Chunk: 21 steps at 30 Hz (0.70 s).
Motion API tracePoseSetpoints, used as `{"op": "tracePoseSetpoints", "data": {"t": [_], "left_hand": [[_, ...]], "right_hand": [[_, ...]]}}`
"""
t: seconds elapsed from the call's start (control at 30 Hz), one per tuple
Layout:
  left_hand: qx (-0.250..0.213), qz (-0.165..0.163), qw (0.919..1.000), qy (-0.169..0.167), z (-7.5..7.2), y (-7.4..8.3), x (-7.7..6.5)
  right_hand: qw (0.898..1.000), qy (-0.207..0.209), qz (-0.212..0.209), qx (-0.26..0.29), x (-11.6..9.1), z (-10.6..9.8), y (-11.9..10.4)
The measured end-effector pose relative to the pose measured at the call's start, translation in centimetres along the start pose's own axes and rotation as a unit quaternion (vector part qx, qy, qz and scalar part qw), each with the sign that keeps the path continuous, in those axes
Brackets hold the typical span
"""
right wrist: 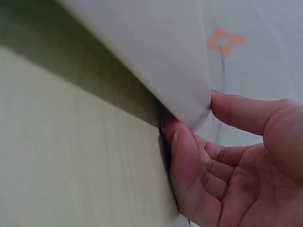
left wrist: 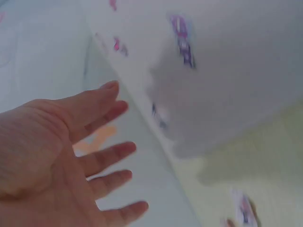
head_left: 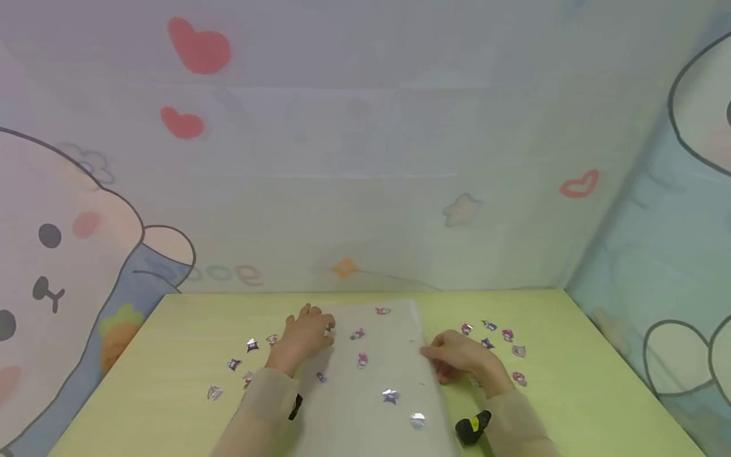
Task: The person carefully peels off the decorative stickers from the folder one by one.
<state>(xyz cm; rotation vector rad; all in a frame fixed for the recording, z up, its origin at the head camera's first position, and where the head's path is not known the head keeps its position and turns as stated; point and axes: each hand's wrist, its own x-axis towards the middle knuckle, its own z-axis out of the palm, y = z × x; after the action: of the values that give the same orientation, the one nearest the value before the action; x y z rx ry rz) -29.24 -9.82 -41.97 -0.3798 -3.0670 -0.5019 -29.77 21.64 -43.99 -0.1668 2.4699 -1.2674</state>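
Head view: white sheet [head_left: 354, 416], long axis running near to far, lies between hands; right hand [head_left: 461, 355] pinches its right edge; left hand [head_left: 302, 337], fingers spread, holding nothing visible, at its left edge.

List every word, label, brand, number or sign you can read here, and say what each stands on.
"oog": faint letters on the backdrop; a letter before them is too unclear to read, and they may be mirrored.
Stickers: any lettering is too small or blurred to read.
Black device by the right wrist: its yellow patch shows nothing readable.
Sheet: no readable text of its own.
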Motion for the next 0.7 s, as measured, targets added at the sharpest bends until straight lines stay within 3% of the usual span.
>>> {"op": "tracePoseSetpoints", "data": {"t": [0.2,0.3,0.63,0.7], "left_hand": [[0.016,0.053,0.998,-0.031,1.4,1.6,2.6],[0.059,0.065,0.9957,-0.029,1.9,2.3,3.2],[0.173,0.093,0.9803,-0.019,2.9,3.2,3.8],[0.175,0.095,0.9801,-0.008,3.0,3.2,3.9]], "right_hand": [[1.0,-0.005,-0.001,0.003,0.4,0.4,-0.1],[1.0,-0.007,-0.002,0.009,0.5,0.5,0.0],[1.0,-0.001,0.003,-0.001,0.4,0.1,0.1],[1.0,-0.002,0.003,-0.001,0.5,0.1,0.0]]}}
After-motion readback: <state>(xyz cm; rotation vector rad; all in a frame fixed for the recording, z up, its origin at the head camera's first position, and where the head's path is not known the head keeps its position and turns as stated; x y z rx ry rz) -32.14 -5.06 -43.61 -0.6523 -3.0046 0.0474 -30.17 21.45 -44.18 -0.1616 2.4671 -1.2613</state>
